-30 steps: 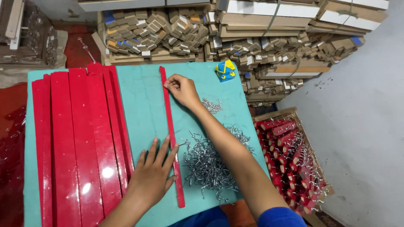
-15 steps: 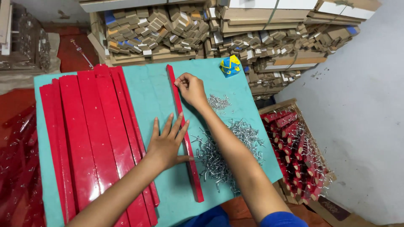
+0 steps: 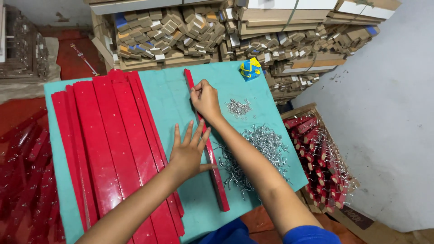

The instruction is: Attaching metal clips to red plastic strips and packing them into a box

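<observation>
In the head view, a long narrow glossy red wooden strip (image 3: 205, 144) lies on the teal-covered desk (image 3: 167, 95), running from about 12 o'clock down toward 6 o'clock, apart from the others. The left hand (image 3: 189, 151) lies flat with fingers spread on the desk, its thumb side touching the strip's left edge near the middle. The right hand (image 3: 204, 98) rests on the strip's upper part, fingers curled and pinched together at the strip; what sits between the fingertips is too small to tell. At 9 o'clock of the hands a row of wide glossy red wooden slats (image 3: 108, 144) lies side by side, covering the desk's left half. At 3 o'clock a loose heap of silvery bent wire hooks (image 3: 253, 153) spreads just beside the strip, with a smaller cluster of silvery metal bits (image 3: 238, 107) above it. A small blue-and-yellow box (image 3: 250, 68) sits at the desk's far edge, at 1 o'clock.
</observation>
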